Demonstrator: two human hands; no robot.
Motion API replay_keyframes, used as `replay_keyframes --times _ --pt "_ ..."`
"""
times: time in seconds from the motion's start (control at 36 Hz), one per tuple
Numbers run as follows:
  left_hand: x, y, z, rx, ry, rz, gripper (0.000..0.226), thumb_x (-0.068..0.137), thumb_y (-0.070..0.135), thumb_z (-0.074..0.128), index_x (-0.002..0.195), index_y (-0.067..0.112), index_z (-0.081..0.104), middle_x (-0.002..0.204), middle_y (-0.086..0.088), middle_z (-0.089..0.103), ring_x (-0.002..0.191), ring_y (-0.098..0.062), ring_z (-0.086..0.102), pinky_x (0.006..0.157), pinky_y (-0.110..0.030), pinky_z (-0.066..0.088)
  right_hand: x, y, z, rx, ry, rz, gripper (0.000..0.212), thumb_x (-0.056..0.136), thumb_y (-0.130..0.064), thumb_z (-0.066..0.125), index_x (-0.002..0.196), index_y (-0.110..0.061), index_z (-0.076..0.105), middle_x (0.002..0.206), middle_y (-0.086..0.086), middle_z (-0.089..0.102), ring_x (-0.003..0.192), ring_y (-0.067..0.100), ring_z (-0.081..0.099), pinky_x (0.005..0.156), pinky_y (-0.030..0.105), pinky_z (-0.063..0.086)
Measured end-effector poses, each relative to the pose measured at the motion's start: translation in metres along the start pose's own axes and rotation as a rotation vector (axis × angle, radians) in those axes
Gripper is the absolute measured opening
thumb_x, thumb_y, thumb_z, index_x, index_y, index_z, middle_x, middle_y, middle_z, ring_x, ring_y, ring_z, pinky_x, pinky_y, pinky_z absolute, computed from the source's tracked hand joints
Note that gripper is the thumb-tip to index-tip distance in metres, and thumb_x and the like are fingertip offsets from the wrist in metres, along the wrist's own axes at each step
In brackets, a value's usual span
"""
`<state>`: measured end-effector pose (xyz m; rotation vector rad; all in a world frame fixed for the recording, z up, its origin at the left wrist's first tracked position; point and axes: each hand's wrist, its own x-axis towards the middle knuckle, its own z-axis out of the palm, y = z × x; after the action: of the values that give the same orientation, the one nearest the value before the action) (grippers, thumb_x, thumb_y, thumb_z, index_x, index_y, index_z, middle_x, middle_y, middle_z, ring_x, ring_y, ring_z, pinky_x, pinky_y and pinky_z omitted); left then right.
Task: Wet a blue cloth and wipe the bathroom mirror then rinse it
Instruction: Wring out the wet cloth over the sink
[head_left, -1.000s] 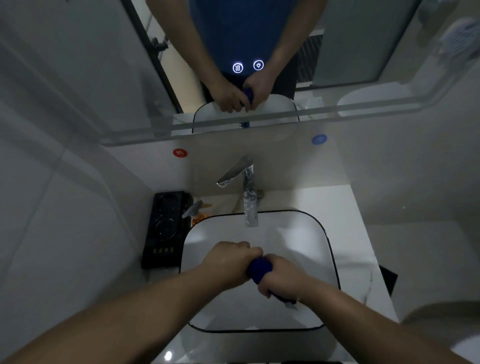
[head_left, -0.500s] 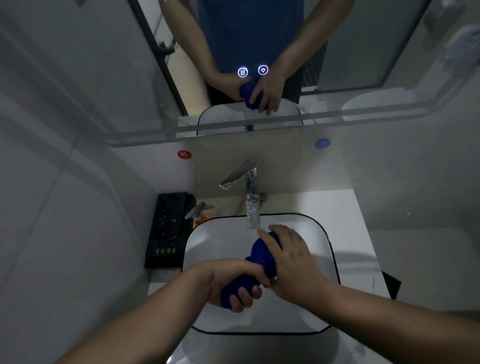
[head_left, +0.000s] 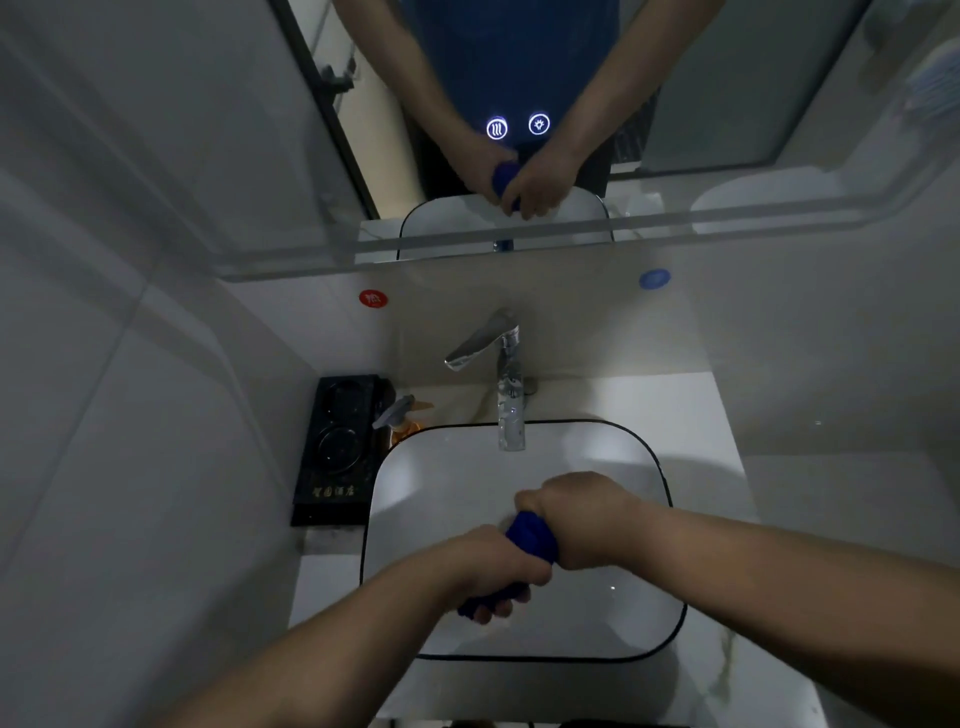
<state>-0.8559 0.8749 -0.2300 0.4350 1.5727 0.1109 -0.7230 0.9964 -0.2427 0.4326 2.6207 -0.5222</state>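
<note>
Both my hands are over the basin (head_left: 670, 631), fists shut around the rolled blue cloth (head_left: 532, 535). My left hand (head_left: 498, 569) grips its near end, a bit of cloth poking out under my fingers; my right hand (head_left: 582, 512) grips the far end, and only a short blue stretch shows between the two fists. The cloth hangs above the bowl's middle, clear of the black rim on every side. Counter (head_left: 696, 410) lies open to the right of the basin; on the left the room is tight, with a black tray (head_left: 337, 447) against the wall and a spray bottle (head_left: 402, 415) squeezed between tray and basin. Pale writing runs along the tray's near edge, too small to read. Beyond my hands the tap (head_left: 506, 384) reaches over the back rim, well apart from the cloth. On the wall sit a red dot (head_left: 373, 299) with an unreadable mark and a blue dot (head_left: 654, 279). Farthest, the mirror (head_left: 727, 104) shows two lit round icons (head_left: 518, 126).
</note>
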Motion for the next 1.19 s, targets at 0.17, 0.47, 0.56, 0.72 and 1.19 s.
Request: replay_keyframes --times 0.17,0.47,0.56,0.72,1.19 --pt "0.027 -0.001 0.011 0.392 0.323 0.156 0.029 0.079 0.031 0.078 0.098 0.027 0.056 0.085 0.006 0.067 0.067 -0.009 0.062 0.057 -0.024 0.055 0.017 -0.004 0.007 -0.021 -0.128 0.149 0.034 0.088 -0.025 0.073 0.120 -0.020 0.063 0.108 0.003 0.068 0.095 0.025 0.070 0.072 0.034 0.050" --pt "0.034 -0.003 0.000 0.607 0.487 0.371 0.037 0.083 0.039 0.074 0.109 0.025 0.051 0.092 0.001 0.069 0.078 -0.018 0.067 0.065 -0.030 0.053 0.026 0.010 -0.004 0.230 -0.248 0.232 0.011 0.087 -0.023 0.072 0.092 -0.018 0.062 0.086 -0.001 0.065 0.072 0.015 0.062 0.061 0.031 0.053" --pt "0.031 -0.002 0.003 0.623 0.500 0.428 0.035 0.082 0.041 0.072 0.106 0.027 0.052 0.087 0.006 0.065 0.075 -0.017 0.064 0.061 -0.028 0.050 0.022 0.016 -0.002 0.336 -0.337 0.277 0.019 0.087 -0.018 0.069 0.106 -0.015 0.068 0.100 0.005 0.073 0.090 0.022 0.072 0.075 0.036 0.061" --pt "0.027 -0.008 0.012 0.562 0.519 0.467 0.032 0.076 0.049 0.068 0.096 0.038 0.046 0.080 0.012 0.064 0.071 -0.012 0.064 0.058 -0.026 0.050 0.014 0.014 -0.009 0.371 -0.405 0.285 0.026 0.090 -0.020 0.072 0.115 -0.015 0.068 0.110 0.007 0.074 0.094 0.022 0.072 0.072 0.031 0.054" --pt "-0.063 0.016 -0.011 -0.147 0.481 0.482 0.039 0.089 0.071 0.065 0.112 0.041 0.057 0.084 0.011 0.077 0.065 -0.003 0.073 0.050 -0.017 0.054 -0.040 -0.038 -0.050 1.491 0.157 0.394 0.077 0.075 -0.083 0.065 0.108 -0.013 0.072 0.095 0.005 0.074 0.069 0.012 0.068 0.069 0.033 0.061"
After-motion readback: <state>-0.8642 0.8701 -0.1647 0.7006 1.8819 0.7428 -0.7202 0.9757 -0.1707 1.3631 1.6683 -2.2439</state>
